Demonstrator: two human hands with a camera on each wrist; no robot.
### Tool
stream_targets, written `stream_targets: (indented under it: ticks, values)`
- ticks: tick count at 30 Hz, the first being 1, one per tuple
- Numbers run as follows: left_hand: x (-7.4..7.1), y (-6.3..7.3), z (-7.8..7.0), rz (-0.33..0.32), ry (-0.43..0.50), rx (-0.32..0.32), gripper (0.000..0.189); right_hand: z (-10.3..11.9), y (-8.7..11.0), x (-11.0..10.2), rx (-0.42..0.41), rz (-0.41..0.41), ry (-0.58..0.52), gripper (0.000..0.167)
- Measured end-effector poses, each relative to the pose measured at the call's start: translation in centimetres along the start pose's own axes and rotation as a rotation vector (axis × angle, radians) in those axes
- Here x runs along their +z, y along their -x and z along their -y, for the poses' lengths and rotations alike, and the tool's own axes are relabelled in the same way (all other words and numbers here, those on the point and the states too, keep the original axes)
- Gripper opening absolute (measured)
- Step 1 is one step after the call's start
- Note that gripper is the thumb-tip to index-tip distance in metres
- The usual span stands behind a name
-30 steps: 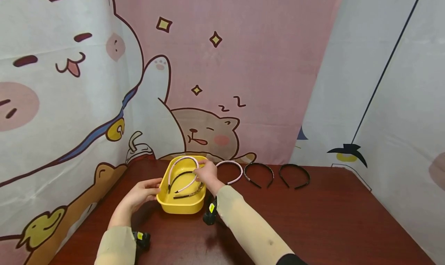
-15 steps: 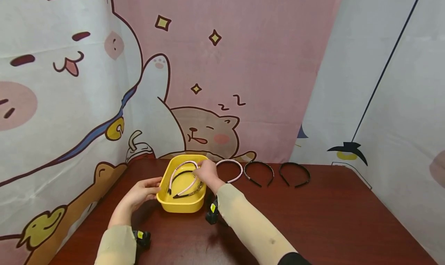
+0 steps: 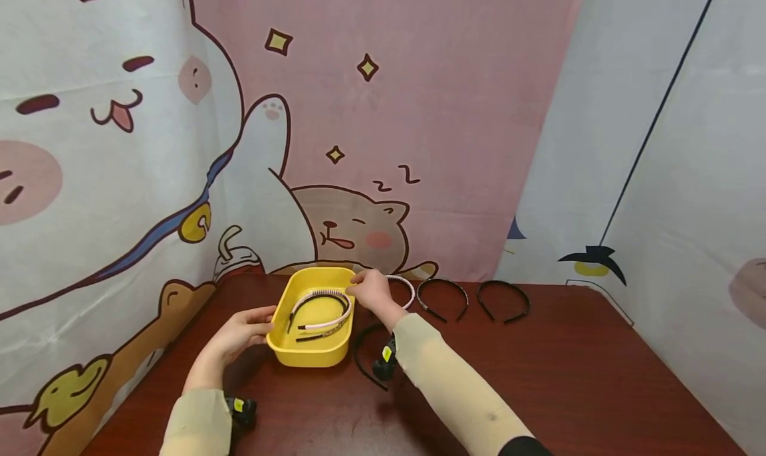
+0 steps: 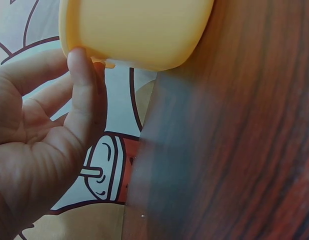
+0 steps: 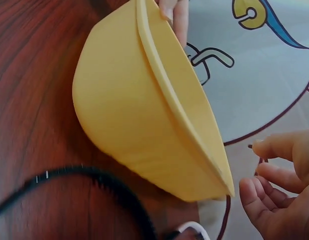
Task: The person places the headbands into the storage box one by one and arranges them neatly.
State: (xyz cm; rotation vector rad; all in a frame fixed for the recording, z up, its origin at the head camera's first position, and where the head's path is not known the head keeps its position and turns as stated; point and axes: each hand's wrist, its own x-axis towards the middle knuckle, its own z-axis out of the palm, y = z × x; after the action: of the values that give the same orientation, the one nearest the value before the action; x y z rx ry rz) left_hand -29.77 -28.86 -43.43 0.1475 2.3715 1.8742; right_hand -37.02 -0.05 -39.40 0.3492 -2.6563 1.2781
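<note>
Head: the pink headband (image 3: 323, 325) has left the right hand (image 3: 372, 291) and lies in the yellow tub (image 3: 311, 359) with a dark headband (image 3: 311, 338), making two. Left wrist: the left hand (image 4: 42, 150) pinches the tub's edge. Right wrist: the right hand, loosely curled, holds nothing.

Wears a cream left sleeve (image 3: 197, 424) and matching right sleeve (image 3: 456, 384), marked with a faint spot (image 3: 492, 417), bordered by black fabric (image 3: 524, 447); has black wrist cameras (image 3: 383, 369) with yellow-green labels (image 3: 239, 405).
</note>
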Motion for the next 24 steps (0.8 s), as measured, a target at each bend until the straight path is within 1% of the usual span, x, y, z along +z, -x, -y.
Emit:
stream_targets:
  ticks: [5, 9, 12, 16, 19, 21, 24]
  values:
    - [0.1, 0.0, 0.0, -0.001, -0.002, -0.006, 0.056, -1.3, 0.2, -1.8, 0.048, 0.042, -0.059, 0.022]
    - [0.1, 0.0, 0.0, 0.007, 0.000, -0.008, 0.056, -2.7, 0.4, -3.2, 0.083, 0.050, -0.076, 0.022]
    - [0.1, 0.0, 0.1, 0.014, 0.006, -0.005, 0.057, -3.9, 0.6, -3.9, 0.087, 0.055, -0.076, 0.023]
    - [0.0, 0.1, 0.1, 0.021, 0.009, 0.002, 0.057, -5.7, 1.0, -4.7, 0.083, 0.076, -0.082, 0.022]
    - [0.0, 0.1, 0.0, 0.022, 0.006, 0.000, 0.057, -6.9, 1.8, -5.1, 0.103, 0.086, -0.099, 0.020]
    - [0.0, 0.1, -0.1, 0.023, 0.005, -0.003, 0.057, -7.8, 2.3, -5.1, 0.123, 0.087, -0.134, 0.021]
    - [0.0, 0.0, 0.0, 0.026, 0.008, -0.005, 0.056, -9.1, 3.1, -4.9, 0.163, 0.090, -0.215, 0.022]
